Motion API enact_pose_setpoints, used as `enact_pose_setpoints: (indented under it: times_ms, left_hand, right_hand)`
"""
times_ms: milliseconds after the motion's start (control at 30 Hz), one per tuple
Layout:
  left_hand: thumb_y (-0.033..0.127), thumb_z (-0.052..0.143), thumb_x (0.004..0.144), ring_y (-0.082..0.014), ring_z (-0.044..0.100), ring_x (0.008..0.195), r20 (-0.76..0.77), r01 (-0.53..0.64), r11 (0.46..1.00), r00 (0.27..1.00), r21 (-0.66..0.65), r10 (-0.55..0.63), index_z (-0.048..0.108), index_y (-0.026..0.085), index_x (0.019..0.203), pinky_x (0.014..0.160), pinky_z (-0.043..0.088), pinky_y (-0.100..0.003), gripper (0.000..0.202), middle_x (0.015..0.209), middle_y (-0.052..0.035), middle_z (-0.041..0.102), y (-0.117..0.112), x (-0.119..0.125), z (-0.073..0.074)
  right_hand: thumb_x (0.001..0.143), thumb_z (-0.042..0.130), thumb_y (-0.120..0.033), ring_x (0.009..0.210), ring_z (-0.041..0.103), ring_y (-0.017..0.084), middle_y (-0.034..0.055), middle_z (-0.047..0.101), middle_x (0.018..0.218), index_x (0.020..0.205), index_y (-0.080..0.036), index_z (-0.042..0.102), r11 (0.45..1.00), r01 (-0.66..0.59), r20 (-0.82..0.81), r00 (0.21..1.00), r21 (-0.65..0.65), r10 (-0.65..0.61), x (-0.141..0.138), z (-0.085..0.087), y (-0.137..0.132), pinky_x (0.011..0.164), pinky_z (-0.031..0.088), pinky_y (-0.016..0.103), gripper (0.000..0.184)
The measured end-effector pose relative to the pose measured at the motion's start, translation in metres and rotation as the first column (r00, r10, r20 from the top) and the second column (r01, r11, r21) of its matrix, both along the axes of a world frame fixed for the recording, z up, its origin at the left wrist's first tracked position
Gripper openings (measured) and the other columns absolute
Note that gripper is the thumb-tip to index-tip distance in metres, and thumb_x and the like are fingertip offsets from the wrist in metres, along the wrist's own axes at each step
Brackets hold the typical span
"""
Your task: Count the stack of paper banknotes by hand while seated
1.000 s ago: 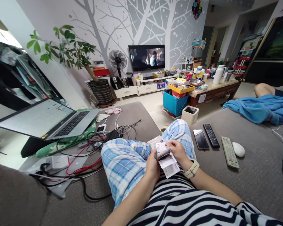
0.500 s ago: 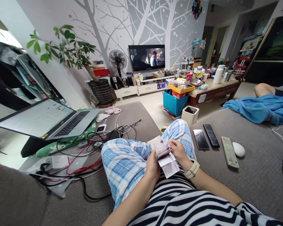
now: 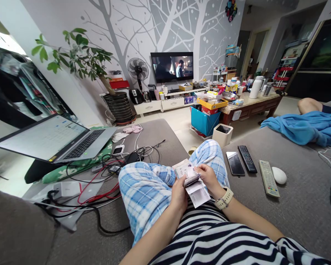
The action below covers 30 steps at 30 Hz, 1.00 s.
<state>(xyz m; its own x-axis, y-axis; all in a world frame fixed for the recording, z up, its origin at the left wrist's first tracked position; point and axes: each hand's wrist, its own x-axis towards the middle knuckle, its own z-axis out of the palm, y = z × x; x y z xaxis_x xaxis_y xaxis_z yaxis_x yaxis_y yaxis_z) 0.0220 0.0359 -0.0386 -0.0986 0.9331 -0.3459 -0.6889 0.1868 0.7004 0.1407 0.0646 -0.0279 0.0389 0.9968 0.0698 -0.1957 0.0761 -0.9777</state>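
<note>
A stack of pale, purplish banknotes (image 3: 199, 196) is held above my lap, partly folded, with the lower ends hanging towards my striped shirt. My left hand (image 3: 178, 192) is closed round the left side of the stack, its thumb on top. At the upper right edge, my right hand (image 3: 207, 178) pinches the notes between thumb and fingers. Fine print on the notes is too small to read. The wristwatch (image 3: 224, 198) is on my right wrist. Beneath the hands are my crossed legs in blue checked trousers (image 3: 143, 191).
A phone (image 3: 235, 163), a black remote (image 3: 247, 159), a beige remote (image 3: 269, 178) and a white mouse (image 3: 279, 175) lie to my right. Tangled cables (image 3: 99, 198) and an open laptop (image 3: 85, 145) are to my left. A bin (image 3: 222, 135) stands ahead; a person's leg (image 3: 310, 105) shows far right.
My right hand has shifted slightly left and up along the notes. The folded notes have flexed a little, and more of the back printed note shows.
</note>
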Motion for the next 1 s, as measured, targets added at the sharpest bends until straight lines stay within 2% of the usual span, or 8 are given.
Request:
enact_pose_setpoints:
  times_ms: [400,567,733,1000]
  left_hand:
    - [0.028,0.058,0.084,-0.0245,0.071,0.084,0.057,-0.011,1.0,0.998,-0.008,0.011,0.066,0.01,0.106,0.083,0.055,-0.038,0.029,0.093,-0.0107,0.074,-0.002,0.002,0.01]
    - [0.024,0.058,0.083,-0.0239,0.071,0.086,0.059,-0.035,0.999,0.998,0.013,0.034,0.067,0.01,0.103,0.084,0.055,-0.037,0.025,0.093,-0.0105,0.074,-0.002,0.002,0.012]
    - [0.028,0.063,0.08,-0.0257,0.07,0.09,0.071,-0.006,1.0,0.997,0.023,0.004,0.067,0.011,0.102,0.087,0.054,-0.038,0.028,0.097,-0.0118,0.074,0.0,0.002,0.008]
    - [0.03,0.065,0.079,-0.0272,0.071,0.089,0.074,-0.008,1.0,0.997,0.018,0.006,0.067,0.011,0.103,0.085,0.055,-0.04,0.031,0.094,-0.0115,0.074,0.002,0.001,0.004]
  right_hand:
    - [0.066,0.072,-0.05,0.057,0.044,0.013,-0.0021,0.052,0.058,0.061,-0.018,0.054,1.0,-0.023,-0.009,1.0,0.007,0.023,-0.001,0.007,-0.004,0.055,0.036,0.026,0.037]
    - [0.065,0.073,-0.047,0.057,0.046,0.012,-0.0017,0.055,0.06,0.062,-0.017,0.057,0.999,-0.032,-0.048,0.998,0.003,0.032,-0.001,0.011,-0.005,0.056,0.037,0.026,0.034]
    - [0.065,0.075,-0.044,0.058,0.049,0.013,-0.0015,0.058,0.062,0.066,-0.017,0.06,0.999,-0.052,-0.099,0.994,-0.005,0.051,-0.001,0.011,-0.005,0.057,0.038,0.026,0.032]
    - [0.065,0.074,-0.041,0.057,0.049,0.013,-0.0018,0.058,0.062,0.067,-0.017,0.061,0.998,-0.057,-0.118,0.992,-0.011,0.055,-0.002,0.012,-0.004,0.056,0.038,0.026,0.028]
